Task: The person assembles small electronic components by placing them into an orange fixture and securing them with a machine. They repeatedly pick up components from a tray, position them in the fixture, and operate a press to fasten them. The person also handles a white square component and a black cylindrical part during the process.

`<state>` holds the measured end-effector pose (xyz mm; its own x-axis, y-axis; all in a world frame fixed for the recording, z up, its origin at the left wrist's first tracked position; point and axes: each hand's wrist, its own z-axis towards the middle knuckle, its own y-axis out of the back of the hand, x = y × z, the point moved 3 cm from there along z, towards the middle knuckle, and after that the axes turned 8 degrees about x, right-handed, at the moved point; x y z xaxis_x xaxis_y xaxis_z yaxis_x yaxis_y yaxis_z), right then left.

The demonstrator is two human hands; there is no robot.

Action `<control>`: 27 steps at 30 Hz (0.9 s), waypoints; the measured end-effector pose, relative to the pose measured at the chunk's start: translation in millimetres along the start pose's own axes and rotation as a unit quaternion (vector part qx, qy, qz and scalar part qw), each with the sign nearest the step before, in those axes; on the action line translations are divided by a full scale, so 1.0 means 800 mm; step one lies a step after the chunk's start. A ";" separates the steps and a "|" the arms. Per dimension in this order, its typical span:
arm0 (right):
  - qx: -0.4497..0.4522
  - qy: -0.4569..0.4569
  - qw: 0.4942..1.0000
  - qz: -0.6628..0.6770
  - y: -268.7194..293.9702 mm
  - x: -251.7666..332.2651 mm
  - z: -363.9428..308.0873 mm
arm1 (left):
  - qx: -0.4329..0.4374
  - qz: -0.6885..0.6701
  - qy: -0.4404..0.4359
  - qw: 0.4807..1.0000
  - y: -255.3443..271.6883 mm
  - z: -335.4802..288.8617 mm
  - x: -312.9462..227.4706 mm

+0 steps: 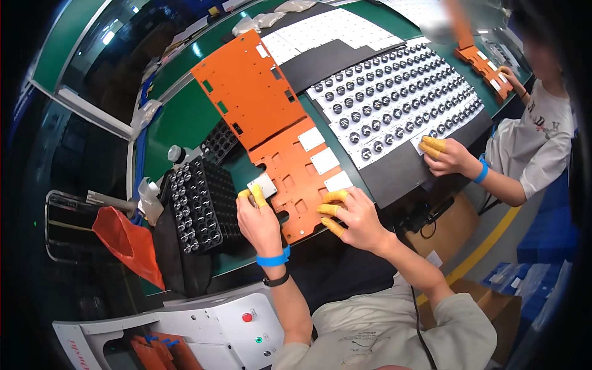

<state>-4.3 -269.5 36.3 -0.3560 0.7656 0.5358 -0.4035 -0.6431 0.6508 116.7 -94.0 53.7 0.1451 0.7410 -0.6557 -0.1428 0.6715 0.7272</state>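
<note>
An orange fixture lies unfolded before me, with a lower panel [287,213] of recesses and a raised-looking upper panel [243,83]. My left hand [259,225], in yellow finger cots, pinches a small white square plate [265,184] at the panel's left edge. My right hand [361,222], also with yellow finger cots, hovers at the panel's right side, its fingers curved but apart. Nearest to it is a white plate [337,181] seated in the right-hand row, partly behind the fingers. Two more white plates, an upper one [311,139] and a middle one [324,161], sit in that row.
A black tray [200,206] of round lens-like parts stands at left, beside a red bag [126,237]. To the right lies a white panel [364,161] with rows of black round parts. A co-worker's hand [445,155] touches its near edge. A machine [228,320] stands below.
</note>
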 end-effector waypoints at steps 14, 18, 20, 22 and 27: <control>-0.016 -0.022 1.000 0.005 -0.002 0.000 -0.002 | 0.048 0.080 0.037 0.995 -0.024 0.064 -0.003; -0.022 -0.012 1.000 -0.002 -0.003 0.000 -0.002 | 0.084 0.059 0.041 0.994 -0.037 0.071 0.009; -0.023 -0.015 1.000 -0.004 -0.003 0.001 -0.002 | 0.081 0.052 0.038 0.995 -0.038 0.070 0.011; -0.026 -0.017 0.999 -0.006 -0.003 0.002 -0.001 | 0.085 0.046 0.041 0.994 -0.038 0.068 0.010; -0.035 -0.018 0.999 -0.012 -0.006 0.002 -0.001 | 0.102 0.032 0.067 0.992 -0.036 0.064 0.003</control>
<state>-3.7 -265.4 33.8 -0.3162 0.7801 0.5399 -0.4700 -0.6232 0.6251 171.6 -111.8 41.5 0.0096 0.7857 -0.6185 0.0558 0.6171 0.7849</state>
